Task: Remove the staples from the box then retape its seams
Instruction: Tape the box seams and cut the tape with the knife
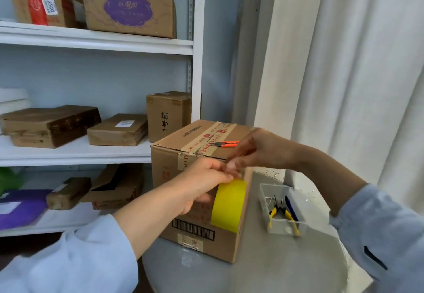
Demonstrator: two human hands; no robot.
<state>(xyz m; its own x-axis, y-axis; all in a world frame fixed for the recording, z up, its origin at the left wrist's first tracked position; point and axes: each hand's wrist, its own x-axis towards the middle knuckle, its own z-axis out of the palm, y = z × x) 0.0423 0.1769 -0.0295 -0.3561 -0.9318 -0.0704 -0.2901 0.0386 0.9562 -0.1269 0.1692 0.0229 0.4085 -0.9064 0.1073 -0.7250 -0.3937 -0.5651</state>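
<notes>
Starting the tape on the box [204,242]
Left hand [202,185] grips the roll [228,205] below; right hand [257,150] fingertips pinch its end at the top front edge

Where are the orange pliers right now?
In the head view, the orange pliers lie on top of the box, on its old tape seam, just left of the right hand.

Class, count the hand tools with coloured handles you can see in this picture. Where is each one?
2: orange-handled cutters lying on top of the box, and yellow-handled pliers in the clear tray. The tray may hide more.
</notes>
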